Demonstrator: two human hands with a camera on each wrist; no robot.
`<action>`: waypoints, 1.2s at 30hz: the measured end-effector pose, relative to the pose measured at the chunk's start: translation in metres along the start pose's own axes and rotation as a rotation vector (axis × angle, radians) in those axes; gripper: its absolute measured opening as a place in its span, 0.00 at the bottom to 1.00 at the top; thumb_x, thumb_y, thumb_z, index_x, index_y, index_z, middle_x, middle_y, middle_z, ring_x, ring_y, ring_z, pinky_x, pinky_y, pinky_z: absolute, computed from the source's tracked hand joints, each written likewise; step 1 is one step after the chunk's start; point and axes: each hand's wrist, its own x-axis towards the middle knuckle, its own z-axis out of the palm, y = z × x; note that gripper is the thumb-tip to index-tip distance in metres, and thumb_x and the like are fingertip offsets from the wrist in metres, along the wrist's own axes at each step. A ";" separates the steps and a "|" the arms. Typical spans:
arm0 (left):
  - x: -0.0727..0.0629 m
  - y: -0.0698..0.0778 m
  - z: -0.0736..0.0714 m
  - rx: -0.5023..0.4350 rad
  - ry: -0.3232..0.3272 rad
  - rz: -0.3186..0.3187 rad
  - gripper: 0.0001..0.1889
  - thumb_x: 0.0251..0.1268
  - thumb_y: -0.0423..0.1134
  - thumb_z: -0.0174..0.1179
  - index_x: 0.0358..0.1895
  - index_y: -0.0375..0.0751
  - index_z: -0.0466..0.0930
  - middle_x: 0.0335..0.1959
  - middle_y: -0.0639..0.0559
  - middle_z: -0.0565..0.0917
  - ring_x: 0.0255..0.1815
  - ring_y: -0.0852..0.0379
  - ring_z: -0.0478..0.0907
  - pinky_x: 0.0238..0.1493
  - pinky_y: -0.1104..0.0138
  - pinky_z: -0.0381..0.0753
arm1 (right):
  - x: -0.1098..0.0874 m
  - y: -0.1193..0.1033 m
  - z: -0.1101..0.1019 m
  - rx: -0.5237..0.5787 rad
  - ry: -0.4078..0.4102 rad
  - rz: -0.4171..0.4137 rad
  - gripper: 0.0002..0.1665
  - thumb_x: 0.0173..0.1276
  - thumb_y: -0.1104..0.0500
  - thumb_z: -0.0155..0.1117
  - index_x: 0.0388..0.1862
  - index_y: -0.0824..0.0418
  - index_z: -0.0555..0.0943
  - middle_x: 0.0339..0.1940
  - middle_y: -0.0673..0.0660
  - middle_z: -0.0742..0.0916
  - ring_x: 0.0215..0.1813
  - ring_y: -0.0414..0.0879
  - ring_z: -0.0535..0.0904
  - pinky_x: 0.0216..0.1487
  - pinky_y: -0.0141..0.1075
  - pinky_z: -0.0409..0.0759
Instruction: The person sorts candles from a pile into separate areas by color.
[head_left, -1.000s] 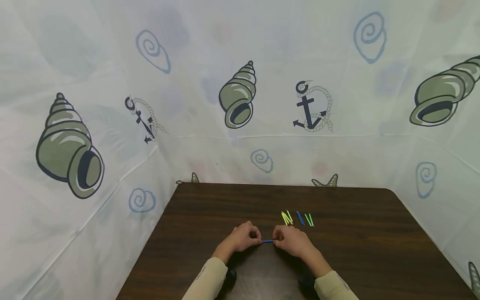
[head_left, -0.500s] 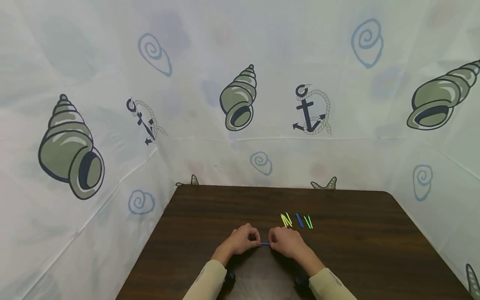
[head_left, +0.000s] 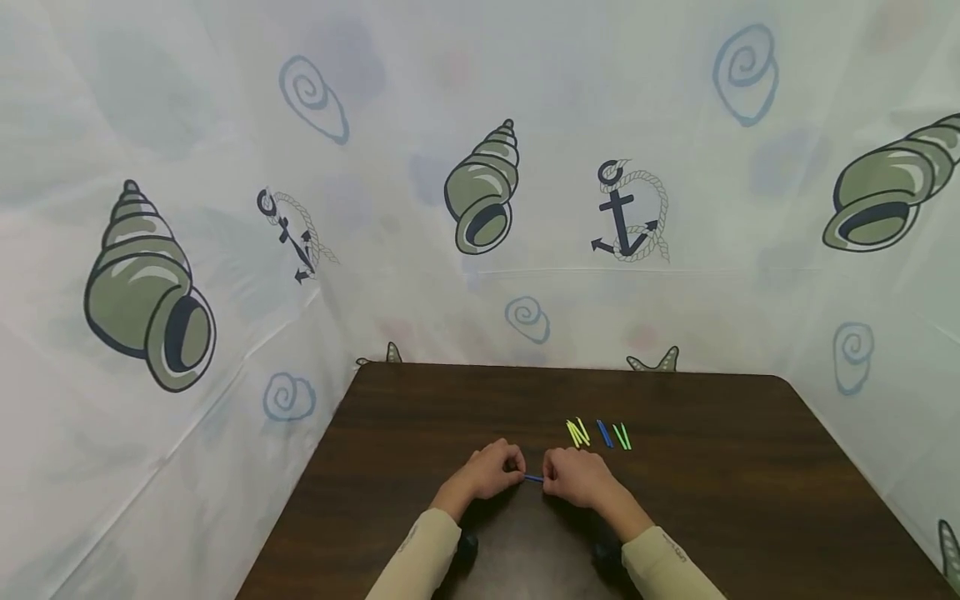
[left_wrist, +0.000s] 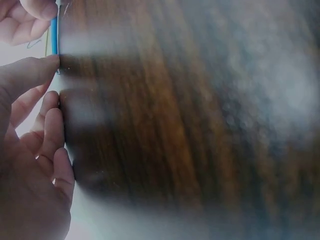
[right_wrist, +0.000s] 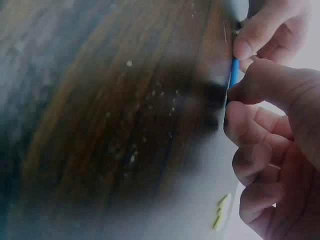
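A thin blue stick (head_left: 533, 478) is held level between the two hands, low over the dark wooden table (head_left: 450, 400). My left hand (head_left: 489, 469) pinches one end between thumb and index finger. At the other end, my right hand (head_left: 579, 477) has the same kind of pinch. Only the short middle stretch of the stick (left_wrist: 54, 37) shows in the left wrist view; the fingertips hide its ends. In the right wrist view, the stick (right_wrist: 233, 72) runs from one thumb to the other, close to the tabletop.
Beyond the right hand lie several yellow sticks (head_left: 577, 432), a pair of blue sticks (head_left: 604, 433) and a pair of green sticks (head_left: 622, 437). A white cloth (head_left: 420, 325) printed with shells and anchors stands around the table's far side.
My right hand has come slightly closer to the left, so less of the blue stick shows between them. Both hands keep their pinch. The head view has shifted a little.
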 end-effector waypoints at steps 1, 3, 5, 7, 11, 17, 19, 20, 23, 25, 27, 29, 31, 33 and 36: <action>0.002 -0.001 0.000 -0.009 0.002 0.004 0.03 0.78 0.42 0.67 0.41 0.54 0.83 0.43 0.57 0.77 0.42 0.60 0.72 0.51 0.52 0.68 | 0.001 0.002 -0.003 -0.003 0.008 0.003 0.10 0.69 0.55 0.73 0.32 0.45 0.80 0.24 0.41 0.79 0.24 0.40 0.73 0.27 0.38 0.70; 0.006 -0.003 -0.001 -0.003 0.012 0.010 0.03 0.78 0.45 0.66 0.42 0.56 0.84 0.43 0.58 0.77 0.43 0.61 0.72 0.51 0.52 0.68 | 0.002 0.005 -0.008 -0.001 0.027 0.004 0.09 0.69 0.55 0.73 0.32 0.46 0.80 0.25 0.41 0.80 0.25 0.40 0.73 0.27 0.39 0.70; 0.007 -0.004 0.000 -0.005 0.012 0.005 0.03 0.79 0.47 0.64 0.43 0.57 0.84 0.44 0.60 0.77 0.44 0.62 0.72 0.52 0.51 0.68 | 0.002 0.008 -0.012 0.015 0.033 0.016 0.09 0.69 0.56 0.72 0.32 0.46 0.80 0.25 0.41 0.80 0.26 0.40 0.74 0.29 0.39 0.70; 0.006 -0.006 0.000 -0.017 -0.001 0.000 0.04 0.80 0.48 0.63 0.44 0.57 0.85 0.45 0.60 0.78 0.45 0.62 0.72 0.53 0.49 0.69 | -0.001 0.011 -0.014 0.048 0.035 0.036 0.09 0.69 0.55 0.72 0.32 0.46 0.79 0.26 0.42 0.81 0.26 0.41 0.74 0.29 0.39 0.70; -0.002 -0.005 0.002 -0.044 -0.051 -0.009 0.05 0.81 0.47 0.61 0.45 0.56 0.85 0.46 0.59 0.78 0.47 0.60 0.73 0.56 0.44 0.69 | -0.007 0.019 -0.013 0.139 0.065 0.100 0.07 0.70 0.54 0.72 0.34 0.46 0.81 0.27 0.41 0.83 0.28 0.39 0.76 0.32 0.39 0.73; -0.006 -0.005 0.002 -0.079 -0.076 -0.017 0.07 0.83 0.45 0.59 0.46 0.54 0.86 0.47 0.58 0.78 0.48 0.58 0.72 0.61 0.39 0.67 | -0.012 0.032 -0.015 0.237 0.136 0.227 0.05 0.71 0.52 0.70 0.36 0.50 0.83 0.25 0.43 0.86 0.26 0.41 0.79 0.29 0.40 0.74; -0.003 -0.007 0.003 -0.083 -0.060 -0.015 0.07 0.83 0.46 0.58 0.47 0.55 0.85 0.48 0.58 0.77 0.48 0.59 0.71 0.61 0.40 0.66 | -0.012 0.035 -0.019 0.241 0.181 0.276 0.06 0.71 0.52 0.69 0.36 0.52 0.84 0.24 0.44 0.87 0.25 0.42 0.79 0.28 0.40 0.73; 0.000 -0.009 0.004 -0.083 -0.054 -0.011 0.07 0.84 0.46 0.58 0.47 0.56 0.85 0.48 0.59 0.77 0.48 0.59 0.71 0.61 0.40 0.65 | -0.013 0.037 -0.020 0.241 0.200 0.303 0.07 0.70 0.51 0.68 0.36 0.52 0.85 0.24 0.44 0.87 0.25 0.42 0.79 0.27 0.40 0.73; 0.006 -0.017 0.007 -0.092 -0.063 -0.013 0.08 0.85 0.48 0.56 0.48 0.58 0.85 0.51 0.60 0.77 0.52 0.57 0.71 0.64 0.39 0.65 | -0.016 0.041 -0.024 0.249 0.231 0.384 0.09 0.70 0.50 0.67 0.33 0.53 0.86 0.23 0.45 0.89 0.25 0.42 0.80 0.27 0.41 0.73; 0.009 -0.022 0.008 -0.109 -0.098 -0.021 0.09 0.86 0.49 0.55 0.50 0.60 0.86 0.54 0.59 0.77 0.58 0.54 0.72 0.69 0.36 0.64 | -0.018 0.044 -0.026 0.257 0.234 0.432 0.12 0.70 0.50 0.66 0.30 0.53 0.87 0.23 0.45 0.90 0.25 0.43 0.81 0.27 0.41 0.73; 0.010 -0.027 0.006 -0.132 -0.143 -0.039 0.11 0.87 0.49 0.53 0.51 0.60 0.87 0.56 0.58 0.76 0.65 0.50 0.71 0.73 0.35 0.63 | -0.019 0.046 -0.027 0.262 0.242 0.471 0.12 0.71 0.50 0.65 0.29 0.53 0.87 0.22 0.45 0.90 0.25 0.44 0.81 0.28 0.42 0.73; 0.010 -0.030 0.003 -0.156 -0.178 -0.053 0.12 0.87 0.49 0.51 0.52 0.60 0.87 0.58 0.57 0.76 0.70 0.45 0.70 0.75 0.36 0.64 | -0.019 0.048 -0.029 0.259 0.251 0.502 0.14 0.71 0.49 0.65 0.28 0.53 0.87 0.22 0.46 0.90 0.26 0.46 0.80 0.29 0.43 0.73; 0.011 -0.033 0.002 -0.171 -0.195 -0.058 0.13 0.88 0.49 0.51 0.53 0.60 0.87 0.58 0.56 0.75 0.72 0.43 0.68 0.75 0.38 0.65 | -0.018 0.049 -0.031 0.251 0.261 0.528 0.15 0.72 0.49 0.65 0.26 0.53 0.87 0.22 0.46 0.90 0.26 0.47 0.80 0.29 0.43 0.72; 0.012 -0.033 0.001 -0.177 -0.202 -0.054 0.13 0.88 0.49 0.51 0.53 0.62 0.87 0.58 0.57 0.75 0.72 0.43 0.68 0.76 0.39 0.65 | -0.017 0.052 -0.032 0.236 0.257 0.558 0.17 0.72 0.49 0.64 0.23 0.53 0.87 0.21 0.46 0.90 0.26 0.48 0.80 0.29 0.44 0.72; 0.012 -0.032 0.003 -0.168 -0.193 -0.035 0.13 0.88 0.50 0.51 0.53 0.66 0.88 0.60 0.59 0.75 0.73 0.44 0.68 0.78 0.33 0.59 | -0.018 0.056 -0.034 0.207 0.244 0.594 0.21 0.72 0.49 0.63 0.18 0.53 0.84 0.19 0.47 0.88 0.25 0.49 0.80 0.28 0.44 0.72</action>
